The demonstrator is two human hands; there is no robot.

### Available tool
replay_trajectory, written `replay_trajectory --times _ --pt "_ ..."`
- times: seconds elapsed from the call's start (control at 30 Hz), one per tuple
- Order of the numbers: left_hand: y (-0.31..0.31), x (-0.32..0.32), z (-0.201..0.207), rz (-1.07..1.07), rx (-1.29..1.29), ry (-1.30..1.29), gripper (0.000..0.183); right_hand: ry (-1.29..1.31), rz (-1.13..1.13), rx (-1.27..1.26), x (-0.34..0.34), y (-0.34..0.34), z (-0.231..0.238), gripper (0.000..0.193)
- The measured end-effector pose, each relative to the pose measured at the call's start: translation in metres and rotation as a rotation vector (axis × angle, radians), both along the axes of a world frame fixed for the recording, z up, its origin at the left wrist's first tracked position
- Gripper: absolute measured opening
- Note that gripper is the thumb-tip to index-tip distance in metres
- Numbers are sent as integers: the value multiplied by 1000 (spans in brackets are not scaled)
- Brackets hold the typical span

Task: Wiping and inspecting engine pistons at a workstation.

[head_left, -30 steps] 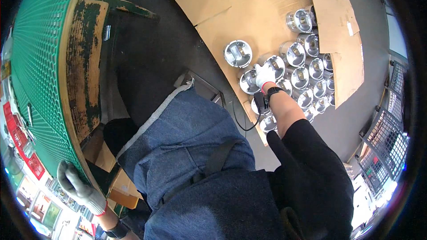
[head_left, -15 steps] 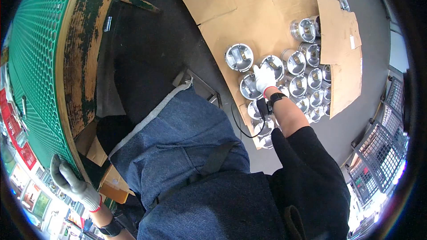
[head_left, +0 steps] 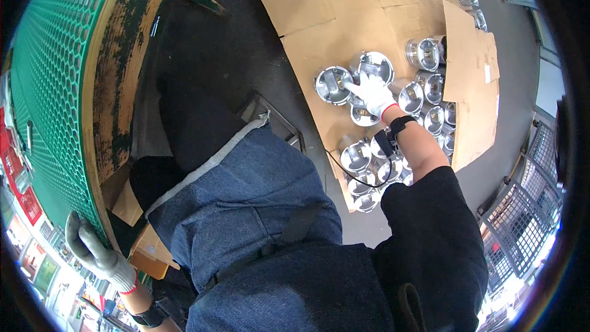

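Note:
My right hand (head_left: 375, 94), in a white glove, reaches over a group of metal pistons on the cardboard. Its fingers are spread, the thumb side toward the left piston (head_left: 333, 85). Other fingertips lie over the near side of the far piston (head_left: 372, 66), and a third piston (head_left: 364, 112) is partly hidden under the hand. It seems to touch them without gripping. My left hand (head_left: 98, 257), in a grey-palmed glove, lies with fingers stretched out at the near edge of the green perforated mat (head_left: 49, 117).
Several more pistons (head_left: 356, 155) stand close together on the cardboard sheet (head_left: 326, 43). An upright cardboard flap (head_left: 470, 55) partly covers some at the right. Dark mesh crates (head_left: 516, 209) are at the far right. A black cable (head_left: 350, 175) hangs by my right wrist.
My right hand has moved slightly right and up. One piston beside it now sits farther away, and another has shifted right, opening a gap to the near pistons. My left hand stays at the mat.

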State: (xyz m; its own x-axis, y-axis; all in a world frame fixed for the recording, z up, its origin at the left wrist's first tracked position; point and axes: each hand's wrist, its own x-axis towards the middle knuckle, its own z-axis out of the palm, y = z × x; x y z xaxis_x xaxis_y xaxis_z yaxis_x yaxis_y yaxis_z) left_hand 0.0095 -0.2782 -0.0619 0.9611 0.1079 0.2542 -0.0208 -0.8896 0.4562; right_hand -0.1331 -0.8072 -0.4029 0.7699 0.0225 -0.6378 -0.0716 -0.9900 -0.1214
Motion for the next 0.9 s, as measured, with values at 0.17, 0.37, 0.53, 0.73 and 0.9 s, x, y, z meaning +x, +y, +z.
replay_trajectory --times 0.17,0.37,0.53,0.73,0.9 --pt "-14 -1 0 40 67 3 37 -150 -225 179 20 3 -36 63" --pt "-19 -1 13 -71 172 44 26 -77 -367 410 29 7 -42 48" --pt "-50 12 11 -202 130 5 34 118 -488 246 9 -6 -61 52" --pt "-39 9 19 -280 57 -15 34 -17 338 -120 16 13 -31 45" --pt "-19 7 25 -356 -62 -29 33 -11 -15 82 19 48 117 65"
